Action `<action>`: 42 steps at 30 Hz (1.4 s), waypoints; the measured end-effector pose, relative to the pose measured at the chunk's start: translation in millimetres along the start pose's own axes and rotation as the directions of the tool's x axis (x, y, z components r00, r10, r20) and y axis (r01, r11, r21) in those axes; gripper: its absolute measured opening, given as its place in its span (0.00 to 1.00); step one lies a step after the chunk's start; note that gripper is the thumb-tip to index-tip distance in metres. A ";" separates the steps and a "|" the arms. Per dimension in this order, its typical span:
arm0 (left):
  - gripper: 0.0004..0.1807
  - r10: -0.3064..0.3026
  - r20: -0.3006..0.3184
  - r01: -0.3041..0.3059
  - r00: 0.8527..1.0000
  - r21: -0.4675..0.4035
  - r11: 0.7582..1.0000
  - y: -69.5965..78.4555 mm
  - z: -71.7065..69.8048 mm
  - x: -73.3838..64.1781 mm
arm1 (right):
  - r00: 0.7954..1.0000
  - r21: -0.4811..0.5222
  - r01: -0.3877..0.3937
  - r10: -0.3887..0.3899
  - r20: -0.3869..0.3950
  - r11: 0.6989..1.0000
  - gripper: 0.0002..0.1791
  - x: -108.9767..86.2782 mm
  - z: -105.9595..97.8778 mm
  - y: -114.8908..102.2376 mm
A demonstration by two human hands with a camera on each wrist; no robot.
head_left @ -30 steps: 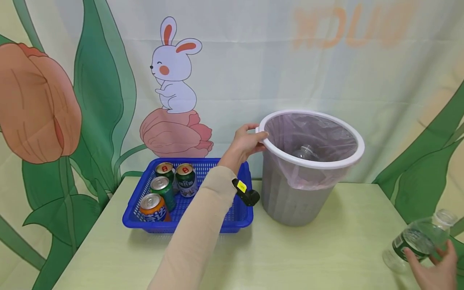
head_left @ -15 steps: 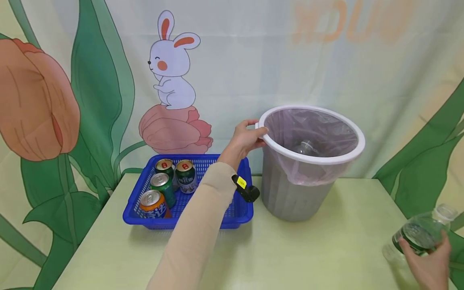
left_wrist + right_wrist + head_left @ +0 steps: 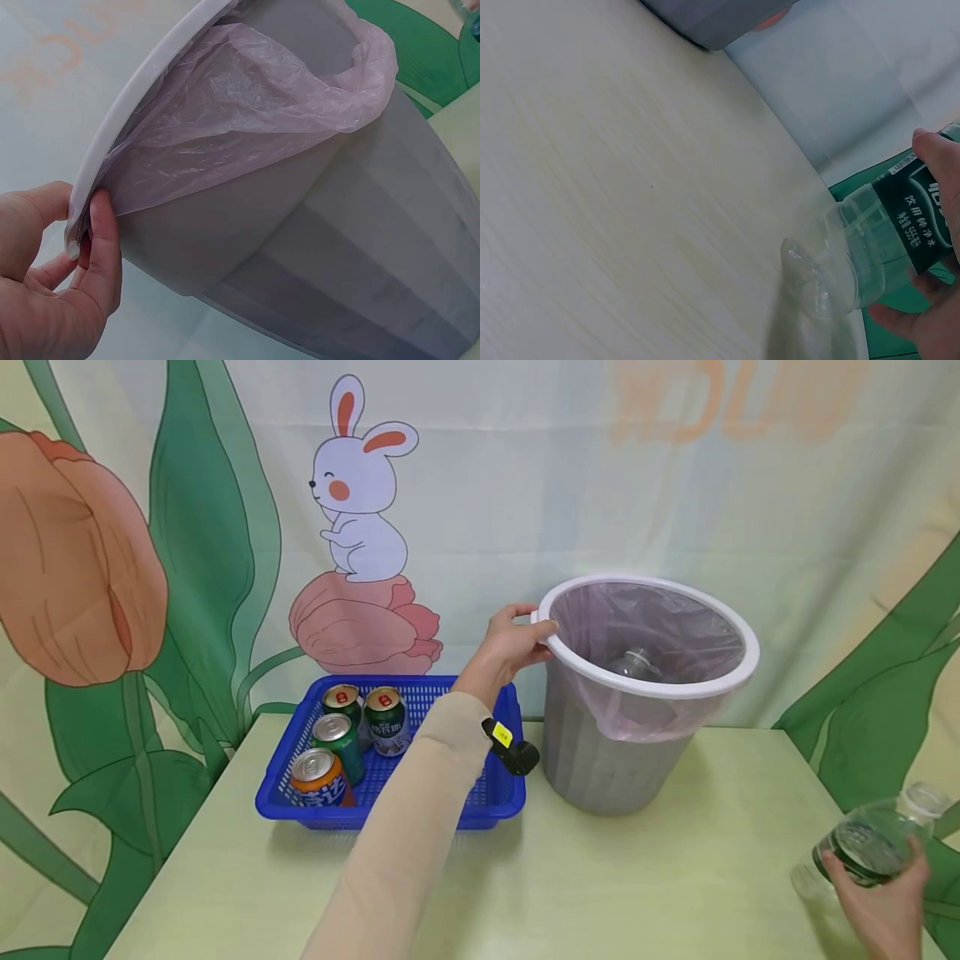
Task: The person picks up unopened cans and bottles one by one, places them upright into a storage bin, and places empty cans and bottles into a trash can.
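Observation:
My left hand (image 3: pixel 512 647) grips the white rim (image 3: pixel 139 94) of a grey trash can (image 3: pixel 611 768), thumb on one side and fingers under the other. A thin pinkish bag (image 3: pixel 247 97) lines the can and folds over its edge. Inside it lies a clear plastic bottle (image 3: pixel 637 664), partly hidden by the rim. At the far right my right hand (image 3: pixel 885 893) holds another clear plastic bottle (image 3: pixel 862 843) with a green label, tilted, its neck pointing up and right. In the right wrist view this bottle's base (image 3: pixel 855 255) is close to the tabletop; contact cannot be told.
Left of the can stands a blue plastic basket (image 3: pixel 390 822) with several drink cans, among them an orange can (image 3: pixel 321 781) and a green can (image 3: pixel 339 747). My left forearm crosses over its right part. A printed curtain (image 3: pixel 480 510) hangs behind the pale table (image 3: pixel 637 893).
The right hand has shifted slightly left along the bottle, which has tilted a little. My left hand keeps its grip on the rim. The head view has shifted slightly.

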State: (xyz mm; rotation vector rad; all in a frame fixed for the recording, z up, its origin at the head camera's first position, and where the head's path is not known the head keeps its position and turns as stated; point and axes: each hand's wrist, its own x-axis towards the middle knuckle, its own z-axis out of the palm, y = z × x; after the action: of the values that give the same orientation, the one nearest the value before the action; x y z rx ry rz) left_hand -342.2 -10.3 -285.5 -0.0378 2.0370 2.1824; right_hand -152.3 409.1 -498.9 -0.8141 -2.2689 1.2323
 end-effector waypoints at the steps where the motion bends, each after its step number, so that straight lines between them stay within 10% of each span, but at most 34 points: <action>1: 0.24 0.000 0.000 0.000 1.000 -0.002 1.000 -0.1 0.2 0.2 | 1.000 -0.005 -0.004 0.004 -0.001 1.000 0.54 -0.4 0.1 -0.3; 42: 0.24 -0.002 -0.008 0.002 1.000 -0.002 1.000 -1.1 0.3 1.5 | 1.000 -0.169 -0.012 0.016 0.021 0.986 0.50 8.8 1.7 -5.5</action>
State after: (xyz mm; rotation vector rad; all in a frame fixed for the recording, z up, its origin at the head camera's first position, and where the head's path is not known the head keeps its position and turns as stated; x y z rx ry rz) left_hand -343.5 -9.8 -286.7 -0.0489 2.0384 2.1871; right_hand -161.4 411.7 -494.3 -0.8813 -2.4151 1.0703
